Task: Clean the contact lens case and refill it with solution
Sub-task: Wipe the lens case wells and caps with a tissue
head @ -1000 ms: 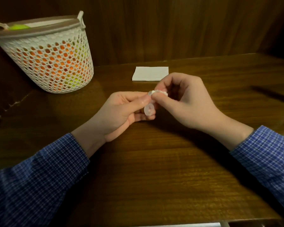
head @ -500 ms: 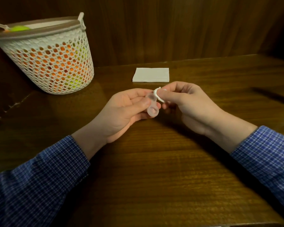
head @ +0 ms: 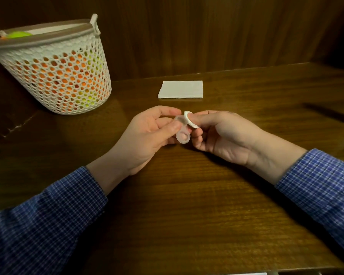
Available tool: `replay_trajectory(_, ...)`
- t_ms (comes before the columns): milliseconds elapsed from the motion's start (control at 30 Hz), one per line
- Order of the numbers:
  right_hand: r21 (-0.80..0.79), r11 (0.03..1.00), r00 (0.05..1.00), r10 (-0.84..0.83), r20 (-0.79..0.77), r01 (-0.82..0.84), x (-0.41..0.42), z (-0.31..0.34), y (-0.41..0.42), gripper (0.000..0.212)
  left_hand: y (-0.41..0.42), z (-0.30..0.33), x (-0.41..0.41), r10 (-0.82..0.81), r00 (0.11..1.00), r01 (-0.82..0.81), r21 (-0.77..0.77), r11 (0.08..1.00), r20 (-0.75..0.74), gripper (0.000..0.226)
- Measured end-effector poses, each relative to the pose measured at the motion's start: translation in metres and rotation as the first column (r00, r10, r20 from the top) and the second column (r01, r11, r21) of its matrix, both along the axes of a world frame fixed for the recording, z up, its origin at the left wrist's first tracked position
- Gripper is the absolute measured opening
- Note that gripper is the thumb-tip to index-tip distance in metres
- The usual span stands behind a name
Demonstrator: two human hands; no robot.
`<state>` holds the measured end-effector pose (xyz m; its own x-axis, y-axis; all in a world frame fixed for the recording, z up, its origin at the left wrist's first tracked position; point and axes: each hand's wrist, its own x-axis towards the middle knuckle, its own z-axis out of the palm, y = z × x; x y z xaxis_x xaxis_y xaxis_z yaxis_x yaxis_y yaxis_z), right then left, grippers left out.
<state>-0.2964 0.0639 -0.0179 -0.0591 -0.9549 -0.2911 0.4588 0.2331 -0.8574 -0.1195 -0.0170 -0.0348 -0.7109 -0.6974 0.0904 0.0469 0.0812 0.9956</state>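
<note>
Left hand (head: 147, 135) pinches the contact lens case (head: 182, 132), long axis running toward the table's near edge; right hand (head: 222, 135) grips its white cap (head: 190, 120), just beside the far well.

Table (head: 187, 215): dark wood, strong grain, semi-gloss sheen. Far wall (head: 207, 32): wood panelling, same dark tone, duller. Basket (head: 64, 76), far left: white plastic mesh, matt, grey-brown smooth rim. Napkin (head: 180, 89): white paper, matt, folded. Case (head: 182, 133): translucent plastic, smooth, slight gloss. Cap (head: 189, 120): white opaque plastic, ridged edge. Sleeves (head: 48, 225): blue checked woven cloth, matt.
</note>
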Motion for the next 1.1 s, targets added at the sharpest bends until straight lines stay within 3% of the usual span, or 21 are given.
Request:
replay_trajectory(533,0.014,0.999,0.999,0.037,0.007,-0.037,-0.0013,-0.0025,0.0003,0.008,-0.0012,0.0000,0.0011,-0.019,1.000,0.019,0.073,0.997,-0.009,0.051)
replay_trajectory(700,0.011,1.000,1.000,0.029,-0.005,-0.029,0.0003,-0.0031,0.0015,0.007,-0.0004,-0.0026,0.0019,-0.031,0.999,0.031,0.044,0.999,-0.010,0.029)
replay_trajectory(933,0.013,1.000,0.997,0.009,-0.081,-0.008,0.0056,-0.0052,0.0031,0.016,-0.0031,-0.0017,0.0008,0.030,0.999,-0.029,0.044,0.999,-0.028,0.024)
replay_trajectory(1100,0.027,0.998,0.997,0.051,-0.050,-0.049,0.0014,-0.0033,0.0037,0.002,-0.0020,-0.0011,0.0015,-0.020,0.999,0.021,0.026,0.999,-0.034,0.034)
